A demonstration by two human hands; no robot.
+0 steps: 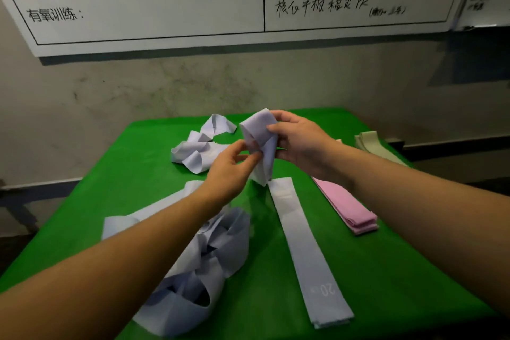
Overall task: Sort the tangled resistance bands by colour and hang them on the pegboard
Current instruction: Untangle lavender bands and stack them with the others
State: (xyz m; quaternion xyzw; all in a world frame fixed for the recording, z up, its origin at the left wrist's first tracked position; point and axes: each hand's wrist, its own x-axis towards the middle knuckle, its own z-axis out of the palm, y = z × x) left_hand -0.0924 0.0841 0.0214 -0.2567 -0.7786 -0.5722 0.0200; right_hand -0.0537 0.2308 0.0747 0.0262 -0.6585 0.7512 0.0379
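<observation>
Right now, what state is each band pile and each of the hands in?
Held lavender band: lifted, twisted, gripped by both hands.
Left hand: pinching its lower part.
Right hand: gripping its top.
Flat lavender band: straightened, lying flat.
Pink bands: stacked flat.
Pale green bands: stacked flat.
Near lavender pile: tangled.
Far lavender pile: tangled.

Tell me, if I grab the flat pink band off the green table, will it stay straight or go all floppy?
Probably floppy: the pink band lies flat in thin folded layers, and the pale band held in both hands bends and droops. It likely feels light, being thin fabric. It shouldn't roll, but the layers may slide apart when lifted.
</observation>
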